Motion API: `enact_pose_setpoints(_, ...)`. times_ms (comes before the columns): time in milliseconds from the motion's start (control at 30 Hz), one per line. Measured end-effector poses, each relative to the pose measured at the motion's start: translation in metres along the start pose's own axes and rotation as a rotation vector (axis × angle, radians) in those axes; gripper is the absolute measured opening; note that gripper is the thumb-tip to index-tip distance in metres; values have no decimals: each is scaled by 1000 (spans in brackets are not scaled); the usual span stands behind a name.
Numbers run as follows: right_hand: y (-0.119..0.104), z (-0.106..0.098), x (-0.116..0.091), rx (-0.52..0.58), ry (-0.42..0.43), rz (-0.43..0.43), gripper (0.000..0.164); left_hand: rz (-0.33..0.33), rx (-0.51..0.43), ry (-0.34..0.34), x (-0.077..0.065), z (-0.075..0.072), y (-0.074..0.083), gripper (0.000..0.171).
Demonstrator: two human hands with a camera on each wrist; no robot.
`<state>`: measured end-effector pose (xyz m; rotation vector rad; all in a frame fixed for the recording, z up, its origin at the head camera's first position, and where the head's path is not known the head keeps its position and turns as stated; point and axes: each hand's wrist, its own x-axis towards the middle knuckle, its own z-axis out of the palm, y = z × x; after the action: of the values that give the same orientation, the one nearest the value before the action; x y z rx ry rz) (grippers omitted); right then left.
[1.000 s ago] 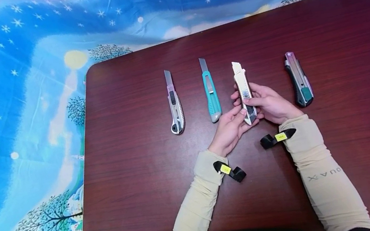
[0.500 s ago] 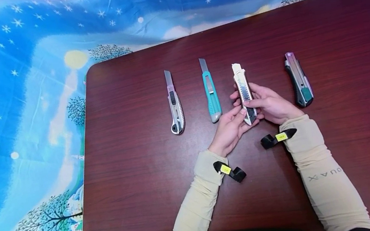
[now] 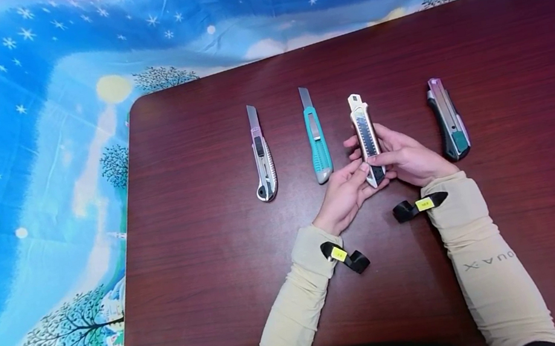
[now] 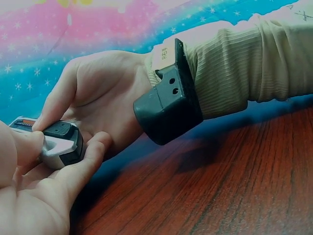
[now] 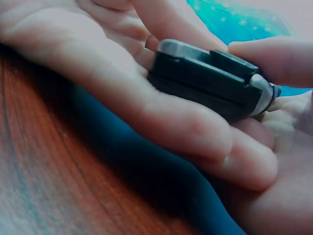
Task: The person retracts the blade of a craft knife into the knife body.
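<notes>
Both hands hold one silver-and-black utility knife (image 3: 365, 132) above the table, tip pointing to the far side. Its butt end lies in my left hand (image 3: 342, 197), thumb on top and fingers underneath. My right hand (image 3: 413, 157) grips the knife's side, thumb pressed on the black slider. At the tip only the silver nose shows, with no blade past it. The wrist views show the knife's dark end (image 5: 200, 85) between the fingers of both hands. To the left lies a teal utility knife (image 3: 317, 145); to the right, a black-and-green one (image 3: 449, 118).
Farther left on the dark red-brown table (image 3: 204, 259) is a silver-and-purple utility knife (image 3: 261, 154), blade out. The teal knife's blade is out too. A blue patterned cloth (image 3: 208, 19) hangs behind the table. Each wrist wears a black camera strap.
The right thumb has slid down the knife toward its butt end. The blade that stuck out of the nose has drawn back into the body. The left hand stays in place.
</notes>
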<state>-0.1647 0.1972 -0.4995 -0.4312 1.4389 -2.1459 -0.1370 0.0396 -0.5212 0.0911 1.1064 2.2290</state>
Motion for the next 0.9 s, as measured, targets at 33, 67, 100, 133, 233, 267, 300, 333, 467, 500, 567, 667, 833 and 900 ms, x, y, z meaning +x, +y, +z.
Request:
enact_pose_setpoints(33, 0, 0, 0, -3, -5, -3, 62, -1, -1, 1, 0, 0, 0, 37)
enact_pose_setpoints(67, 0, 0, 0, -4, -9, -5, 62, -3, -2, 2, 0, 0, 0, 37)
enact_pose_setpoints(100, 0, 0, 0, -5, -12, -8, 62, -5, -3, 2, 0, 0, 0, 37)
enact_pose_setpoints(133, 0, 0, -1, -5, -14, -10, 62, -7, -4, 3, 0, 0, 0, 37)
enact_pose_setpoints(233, 0, -1, -1, -8, -6, -2, 62, -9, -6, 2, 0, 0, 0, 37)
enact_pose_setpoints(267, 0, -1, -1, -11, 8, 9, 62, -7, -7, 1, 0, 0, 0, 37)
enact_pose_setpoints(300, -1, -1, -1, -23, 29, 20, 62, -4, -6, -1, 0, 0, 0, 37)
enact_pose_setpoints(333, -1, -1, -1, -46, 56, 36, 61, -1, -6, -2, 0, 0, 0, 37)
enact_pose_setpoints(467, -5, 3, -2, -229, 201, 121, 55, 13, 7, -8, 1, 0, -1, 38)
enact_pose_setpoints(500, -6, 4, -2, -288, 237, 143, 54, 16, 13, -8, 1, 0, -1, 38)
enact_pose_setpoints(567, -10, 7, -2, -403, 305, 191, 51, 18, 22, -6, 1, 0, -2, 38)
enact_pose_setpoints(667, -15, 11, -2, -567, 399, 251, 49, 18, 36, -6, 1, 0, -2, 38)
enact_pose_setpoints(833, -25, 17, -4, -915, 474, 287, 44, 19, 36, 4, 2, 0, -2, 38)
enact_pose_setpoints(900, -28, 18, -6, -1030, 475, 275, 40, 23, 40, 30, 1, 0, -2, 38)
